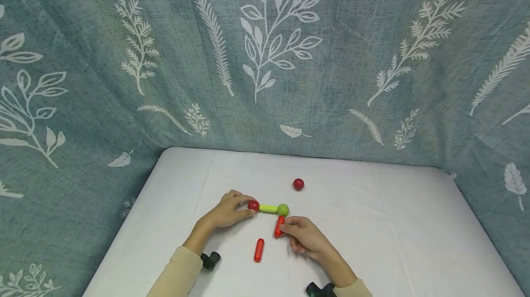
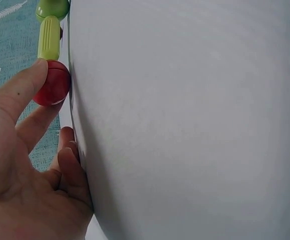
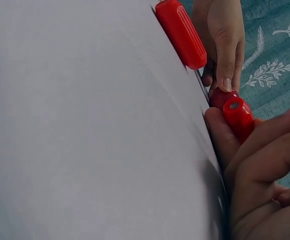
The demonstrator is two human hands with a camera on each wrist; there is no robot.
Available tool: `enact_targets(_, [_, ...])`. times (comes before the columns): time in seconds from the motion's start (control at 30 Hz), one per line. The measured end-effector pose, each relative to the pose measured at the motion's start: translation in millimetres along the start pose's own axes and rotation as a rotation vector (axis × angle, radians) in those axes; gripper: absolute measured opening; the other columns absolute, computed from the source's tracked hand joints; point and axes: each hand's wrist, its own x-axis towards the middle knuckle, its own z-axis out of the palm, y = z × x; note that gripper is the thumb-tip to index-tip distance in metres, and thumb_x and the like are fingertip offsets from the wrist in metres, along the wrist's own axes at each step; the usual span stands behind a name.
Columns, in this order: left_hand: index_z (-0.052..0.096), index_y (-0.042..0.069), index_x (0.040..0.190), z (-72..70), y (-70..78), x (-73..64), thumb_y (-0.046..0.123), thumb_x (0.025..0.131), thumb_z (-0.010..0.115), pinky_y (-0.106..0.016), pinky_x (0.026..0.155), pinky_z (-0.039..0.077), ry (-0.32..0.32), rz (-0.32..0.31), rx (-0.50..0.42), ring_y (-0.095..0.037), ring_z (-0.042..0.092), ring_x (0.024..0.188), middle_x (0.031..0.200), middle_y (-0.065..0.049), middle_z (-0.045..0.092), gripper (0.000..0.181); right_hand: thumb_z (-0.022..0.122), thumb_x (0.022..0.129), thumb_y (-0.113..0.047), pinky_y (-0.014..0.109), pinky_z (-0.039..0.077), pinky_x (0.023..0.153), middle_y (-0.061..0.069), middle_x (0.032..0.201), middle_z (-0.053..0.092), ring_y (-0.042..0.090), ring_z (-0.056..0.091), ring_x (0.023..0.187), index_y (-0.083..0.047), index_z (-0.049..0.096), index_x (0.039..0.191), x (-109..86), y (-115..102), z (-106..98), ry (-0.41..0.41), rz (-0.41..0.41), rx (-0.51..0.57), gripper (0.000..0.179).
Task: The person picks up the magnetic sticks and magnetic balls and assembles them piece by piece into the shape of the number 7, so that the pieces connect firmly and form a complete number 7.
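Observation:
My left hand (image 1: 227,210) pinches a glossy red ball (image 1: 254,205) between thumb and fingers, low over the table. From that ball a yellow-green ribbed rod (image 1: 268,208) runs to a green ball (image 1: 283,209), the three in one line; the left wrist view shows the rod (image 2: 48,37) meeting the red ball (image 2: 53,85). Below the green ball, my right hand (image 1: 306,237) pinches a red rod (image 1: 279,228). Its far end is at the green ball, though whether they are joined I cannot tell. The right wrist view shows a round socket in the near end of this rod (image 3: 239,117).
A second red rod (image 1: 259,250) lies loose between the forearms, nearer the front. Behind the green ball sits another red ball (image 1: 298,184). All of it is on a white-covered table (image 1: 393,223), with a leaf-patterned curtain (image 1: 323,80) behind.

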Motion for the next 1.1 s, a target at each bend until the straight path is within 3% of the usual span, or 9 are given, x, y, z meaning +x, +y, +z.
enact_targets(0.23, [0.067, 0.026, 0.129, 1.1, 1.3, 1.0, 0.047, 0.091, 0.071, -0.056, 0.091, 0.044, 0.003, -0.007, -0.001, -0.025, 0.046, 0.114, 0.118, -0.004, 0.051, 0.044, 0.063, 0.099, -0.014, 0.016, 0.032, 0.036, 0.011, 0.074, 0.067, 0.003, 0.043, 0.039, 0.009, 0.059, 0.108, -0.4, -2, 1, 0.010, 0.013, 0.016, 0.025])
enact_targets(0.37, [0.067, 0.026, 0.129, 1.3, 1.5, 1.0, 0.047, 0.091, 0.071, -0.056, 0.091, 0.044, -0.001, -0.003, -0.005, -0.025, 0.046, 0.114, 0.118, -0.004, 0.051, 0.044, 0.062, 0.099, -0.014, 0.015, 0.032, 0.036, 0.017, 0.088, 0.070, 0.002, 0.043, 0.040, 0.009, 0.057, 0.108, 0.7, -2, 0, 0.014, 0.019, 0.033, 0.025])
enact_targets(0.77, [0.062, 0.023, 0.135, -0.3, 5.6, -0.7, 0.045, 0.090, 0.072, -0.057, 0.094, 0.043, 0.005, -0.007, -0.019, -0.027, 0.046, 0.118, 0.122, -0.006, 0.052, 0.051, 0.062, 0.100, -0.016, 0.016, 0.035, 0.036, 0.016, 0.084, 0.071, 0.003, 0.046, 0.040, 0.007, 0.059, 0.105, 3.3, -3, 0, 0.015, 0.020, 0.027, 0.024])
enact_targets(0.97, [0.042, 0.012, 0.150, -1.2, 12.9, -14.1, 0.044, 0.088, 0.075, -0.055, 0.096, 0.043, 0.023, -0.038, -0.008, -0.030, 0.046, 0.123, 0.129, -0.011, 0.052, 0.077, 0.064, 0.099, -0.020, 0.017, 0.037, 0.036, 0.008, 0.069, 0.065, 0.004, 0.047, 0.040, 0.006, 0.060, 0.102, 4.5, -1, 2, 0.012, 0.030, 0.026, 0.027])
enact_targets(1.1, [0.040, 0.010, 0.151, -1.5, 20.5, -30.3, 0.043, 0.088, 0.075, -0.053, 0.095, 0.045, 0.068, -0.040, -0.022, -0.029, 0.047, 0.122, 0.129, -0.012, 0.053, 0.079, 0.065, 0.099, -0.022, 0.017, 0.037, 0.036, 0.007, 0.064, 0.063, 0.004, 0.046, 0.039, 0.005, 0.061, 0.101, 5.2, 0, 2, 0.016, 0.030, -0.002, 0.028])
